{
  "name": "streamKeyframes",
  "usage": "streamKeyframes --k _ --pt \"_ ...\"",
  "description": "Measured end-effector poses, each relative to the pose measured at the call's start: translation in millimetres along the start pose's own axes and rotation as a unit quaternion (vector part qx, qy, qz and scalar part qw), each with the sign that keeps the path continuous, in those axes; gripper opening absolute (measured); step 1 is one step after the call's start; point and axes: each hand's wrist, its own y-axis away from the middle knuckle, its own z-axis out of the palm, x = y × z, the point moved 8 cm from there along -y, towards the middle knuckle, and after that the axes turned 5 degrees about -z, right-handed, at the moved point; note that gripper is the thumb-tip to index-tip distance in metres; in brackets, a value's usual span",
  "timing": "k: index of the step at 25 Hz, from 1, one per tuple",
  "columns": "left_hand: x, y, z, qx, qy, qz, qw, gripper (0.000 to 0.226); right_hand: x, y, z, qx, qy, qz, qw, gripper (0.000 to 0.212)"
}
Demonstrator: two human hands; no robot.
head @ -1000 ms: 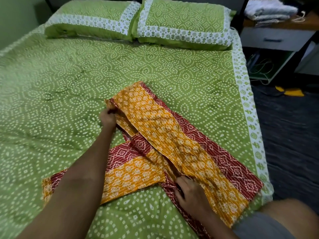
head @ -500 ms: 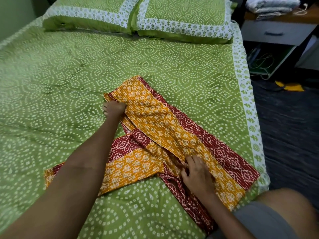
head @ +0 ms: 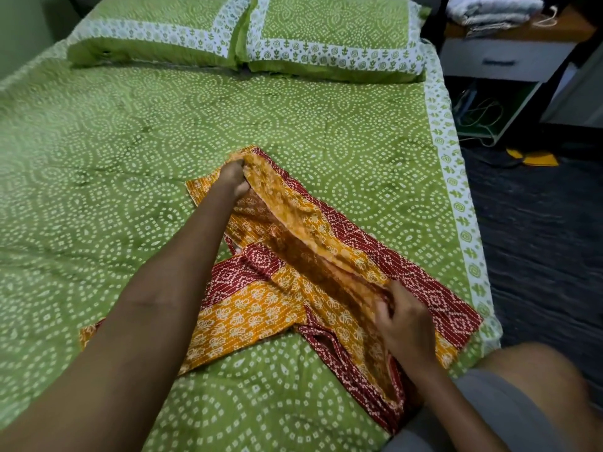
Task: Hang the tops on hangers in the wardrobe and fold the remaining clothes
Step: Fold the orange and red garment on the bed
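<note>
An orange and red garment (head: pixel 326 278) lies on the green bed (head: pixel 130 158), near its right edge. The left hand (head: pixel 234 180) grips the garment's far end, lifting a fold. The right hand (head: pixel 404 324) pinches the same fold near the near end. 2 pillows (head: pixel 248 37) lie beyond

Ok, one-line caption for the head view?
Both hands, left and right, grip an orange-and-maroon printed garment on a green bedspread.

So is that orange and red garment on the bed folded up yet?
Not yet. The garment lies spread across the bed, with the left hand and right hand lifting one long edge.
</note>
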Motion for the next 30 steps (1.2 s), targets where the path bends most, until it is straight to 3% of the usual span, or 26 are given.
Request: streamKeyframes --k 2,3,5,6,8,10,12,15,16,18,19,21,23,25,27,30 --pt "20 10 1 -0.021 0.059 0.031 0.998 0.031 -14 -1 -25 0.059 -0.005 -0.033 0.998 0.022" --pt "24 13 -11 -0.002 0.049 0.049 0.998 0.030 -25 3 -24 0.045 -0.005 -0.064 0.997 0.023" --pt "13 11 -54 0.057 -0.012 0.043 0.997 0.027 -47 23 0 -0.079 -0.004 -0.111 0.991 0.029" --pt "-1 6 -80 0.089 -0.055 0.018 0.994 0.025 -52 35 18 -0.155 0.014 -0.111 0.982 0.046" --pt "-29 -8 -117 0.121 -0.083 -0.048 0.988 0.013 -48 55 44 -0.297 0.045 -0.060 0.952 0.069" --pt "-33 -25 -132 0.161 -0.110 -0.048 0.980 0.024 -42 66 55 -0.389 0.036 0.007 0.921 0.069" --pt "-28 -31 -130 0.202 -0.136 -0.020 0.970 0.027 -45 64 55 -0.408 0.024 0.002 0.912 0.068" --pt "-32 -21 -114 0.230 -0.189 0.046 0.953 0.073 -34 62 50 -0.439 -0.068 0.011 0.896 0.065" --pt "-33 -3 -99 0.249 -0.290 0.090 0.920 0.082 -28 58 44 -0.427 -0.129 0.032 0.894 0.055" --pt "-50 59 -36 0.221 -0.523 0.211 0.796 0.084 -4 35 22 -0.315 -0.171 0.055 0.932 0.022" --pt "-73 90 4 0.142 -0.584 0.268 0.753 0.076 14 22 10 -0.243 -0.132 0.053 0.960 0.018" --pt "-140 158 67 -0.073 -0.622 0.317 0.712 0.047 52 0 -15 -0.149 -0.056 0.070 0.985 0.030" --pt "-207 220 91 -0.240 -0.680 0.320 0.614 0.031 94 -14 -27 -0.205 0.016 0.086 0.975 0.048" --pt "-255 259 82 -0.325 -0.725 0.322 0.515 0.040 133 -12 -27 -0.320 0.044 0.078 0.943 0.056" --pt "-279 274 60 -0.338 -0.750 0.338 0.457 0.063 152 -2 -30 -0.352 -0.007 0.073 0.933 0.057" --pt "-294 293 43 -0.266 -0.761 0.455 0.379 0.078 154 5 -35 -0.339 -0.075 0.054 0.936 0.059"
